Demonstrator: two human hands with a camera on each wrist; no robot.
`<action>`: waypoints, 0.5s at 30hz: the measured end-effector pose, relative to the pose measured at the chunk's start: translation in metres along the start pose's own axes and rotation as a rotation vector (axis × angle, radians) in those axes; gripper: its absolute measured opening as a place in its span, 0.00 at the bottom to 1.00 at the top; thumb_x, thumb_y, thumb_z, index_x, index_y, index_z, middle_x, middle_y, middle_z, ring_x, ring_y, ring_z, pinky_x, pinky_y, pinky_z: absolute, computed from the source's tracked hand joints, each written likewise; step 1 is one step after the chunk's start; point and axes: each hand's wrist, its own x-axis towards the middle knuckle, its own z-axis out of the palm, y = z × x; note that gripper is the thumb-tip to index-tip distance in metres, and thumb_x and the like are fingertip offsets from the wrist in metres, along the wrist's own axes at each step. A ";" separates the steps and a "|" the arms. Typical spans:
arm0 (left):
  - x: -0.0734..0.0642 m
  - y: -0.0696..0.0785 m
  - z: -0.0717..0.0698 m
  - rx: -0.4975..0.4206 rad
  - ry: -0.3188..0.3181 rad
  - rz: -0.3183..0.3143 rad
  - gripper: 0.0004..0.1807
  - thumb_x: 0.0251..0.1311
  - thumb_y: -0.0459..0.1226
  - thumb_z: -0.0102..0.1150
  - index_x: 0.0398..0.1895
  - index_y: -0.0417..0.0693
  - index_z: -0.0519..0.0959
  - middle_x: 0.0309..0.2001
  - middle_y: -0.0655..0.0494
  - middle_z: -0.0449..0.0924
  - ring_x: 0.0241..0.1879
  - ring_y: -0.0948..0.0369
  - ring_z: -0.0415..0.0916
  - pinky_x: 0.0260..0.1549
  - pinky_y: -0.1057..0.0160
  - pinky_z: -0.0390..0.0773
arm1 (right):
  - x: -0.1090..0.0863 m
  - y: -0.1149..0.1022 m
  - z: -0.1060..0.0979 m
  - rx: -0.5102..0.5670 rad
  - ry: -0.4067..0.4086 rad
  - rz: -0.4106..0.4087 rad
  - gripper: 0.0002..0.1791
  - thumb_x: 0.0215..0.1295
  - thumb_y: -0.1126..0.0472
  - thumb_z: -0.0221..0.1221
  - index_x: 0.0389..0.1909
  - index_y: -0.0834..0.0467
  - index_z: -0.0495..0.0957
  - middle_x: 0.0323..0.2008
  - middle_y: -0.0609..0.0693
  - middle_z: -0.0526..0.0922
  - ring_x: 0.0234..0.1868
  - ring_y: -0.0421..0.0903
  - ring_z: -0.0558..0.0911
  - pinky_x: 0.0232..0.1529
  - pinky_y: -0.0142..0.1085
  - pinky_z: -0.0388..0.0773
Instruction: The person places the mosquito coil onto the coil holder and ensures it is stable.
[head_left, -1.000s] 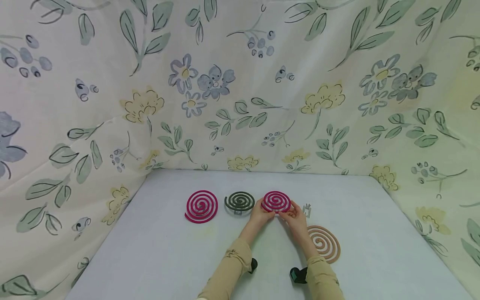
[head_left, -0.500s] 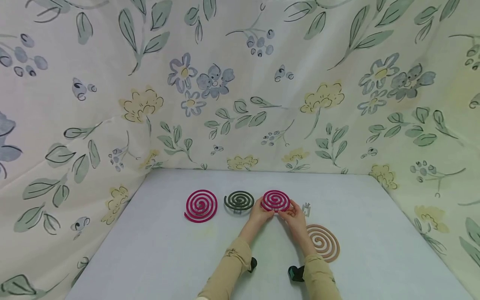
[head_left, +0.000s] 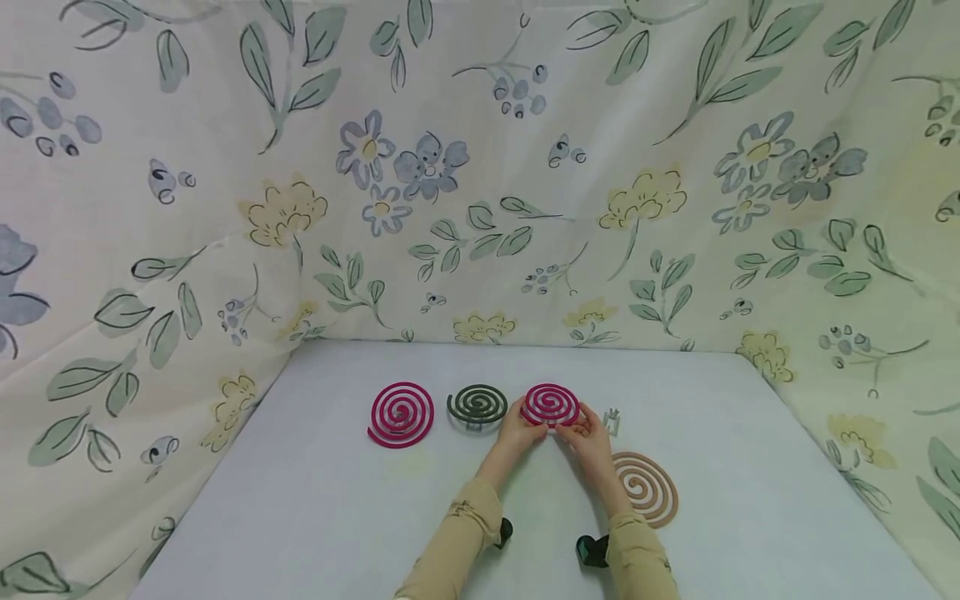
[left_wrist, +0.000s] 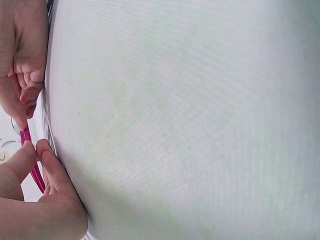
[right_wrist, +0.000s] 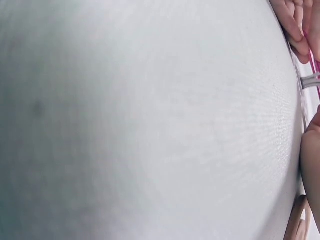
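Both hands hold a crimson mosquito coil point(head_left: 551, 404) level, just above the white table, at its near rim. My left hand point(head_left: 521, 428) pinches its left side between thumb and fingers, and my right hand point(head_left: 590, 437) pinches the right side. In the left wrist view the coil point(left_wrist: 37, 177) appears edge-on between the fingertips. Under it, a small metal stand point(right_wrist: 310, 81) shows in the right wrist view; whether the coil is fixed on it I cannot tell. To the left, a dark green coil point(head_left: 477, 403) sits raised on a stand, beside another crimson coil point(head_left: 402, 414).
A loose metal stand point(head_left: 612, 422) is just right of my right hand. A tan coil point(head_left: 637, 488) lies flat on the table point(head_left: 750, 467), partly covered by my right forearm. A floral cloth point(head_left: 480, 250) hangs along the back and sides.
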 end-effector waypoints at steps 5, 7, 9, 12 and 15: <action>0.014 -0.020 0.004 -0.060 -0.014 -0.035 0.40 0.47 0.19 0.61 0.66 0.28 0.58 0.50 0.30 0.75 0.25 0.66 0.74 0.29 0.63 0.82 | -0.001 -0.001 0.000 0.018 -0.004 0.001 0.40 0.59 0.72 0.59 0.69 0.72 0.50 0.40 0.54 0.72 0.30 0.30 0.71 0.30 0.20 0.71; 0.022 -0.030 0.006 -0.075 -0.019 -0.040 0.40 0.47 0.19 0.62 0.66 0.29 0.57 0.49 0.30 0.77 0.24 0.66 0.74 0.28 0.63 0.82 | -0.001 -0.001 0.000 0.025 -0.004 0.001 0.40 0.59 0.72 0.59 0.69 0.72 0.50 0.40 0.54 0.72 0.30 0.30 0.71 0.30 0.20 0.71; 0.028 -0.039 0.007 -0.076 -0.022 -0.037 0.41 0.46 0.19 0.62 0.67 0.29 0.57 0.47 0.31 0.77 0.23 0.66 0.74 0.27 0.63 0.82 | -0.001 -0.001 0.000 0.029 -0.005 0.002 0.40 0.59 0.72 0.59 0.69 0.72 0.50 0.39 0.53 0.72 0.30 0.30 0.71 0.30 0.20 0.71; 0.033 -0.047 0.008 -0.077 -0.026 -0.036 0.42 0.46 0.19 0.62 0.67 0.30 0.56 0.48 0.31 0.77 0.23 0.66 0.74 0.27 0.63 0.82 | 0.000 0.000 0.000 0.032 -0.006 0.006 0.40 0.59 0.72 0.59 0.69 0.71 0.49 0.39 0.53 0.72 0.29 0.30 0.71 0.30 0.20 0.71; 0.034 -0.048 0.008 -0.065 -0.024 -0.043 0.42 0.46 0.19 0.63 0.67 0.30 0.57 0.48 0.32 0.77 0.23 0.66 0.74 0.27 0.63 0.82 | 0.000 0.001 0.000 0.032 -0.005 0.005 0.41 0.59 0.72 0.59 0.69 0.72 0.49 0.39 0.53 0.72 0.30 0.30 0.71 0.30 0.20 0.71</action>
